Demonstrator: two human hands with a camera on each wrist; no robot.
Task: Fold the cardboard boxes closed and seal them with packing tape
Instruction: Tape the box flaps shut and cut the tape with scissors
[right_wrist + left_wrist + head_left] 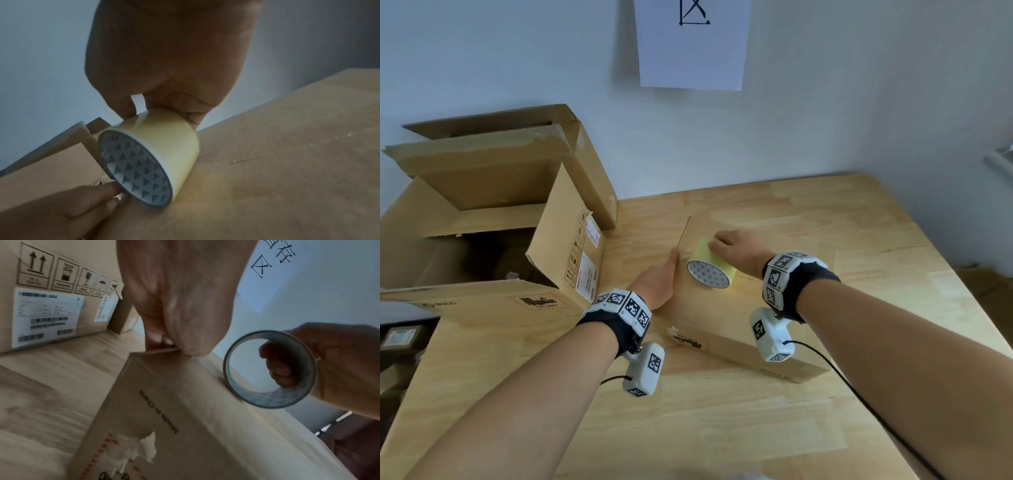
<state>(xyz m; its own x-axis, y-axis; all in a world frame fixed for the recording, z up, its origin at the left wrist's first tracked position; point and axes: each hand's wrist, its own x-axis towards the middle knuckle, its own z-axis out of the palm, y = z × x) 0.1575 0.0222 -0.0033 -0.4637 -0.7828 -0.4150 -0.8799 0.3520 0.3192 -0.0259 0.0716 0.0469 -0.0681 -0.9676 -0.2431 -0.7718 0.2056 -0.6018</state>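
Resting on the closed box [709, 308], tape roll [710, 270]; big box [482, 246] open.

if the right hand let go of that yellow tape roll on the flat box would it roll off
Probably it would roll: the tape roll stands on its curved rim on the flat box. Its hollow core suggests it is light. For now the right hand grips it.

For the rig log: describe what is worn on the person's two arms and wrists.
Both forearms are bare, with no sleeves. The left hand and right hand each follow a dark wristband ringed with white blocks bearing black-and-white square markers. A white camera pod with the same markers hangs under each wrist, trailing a black cable.
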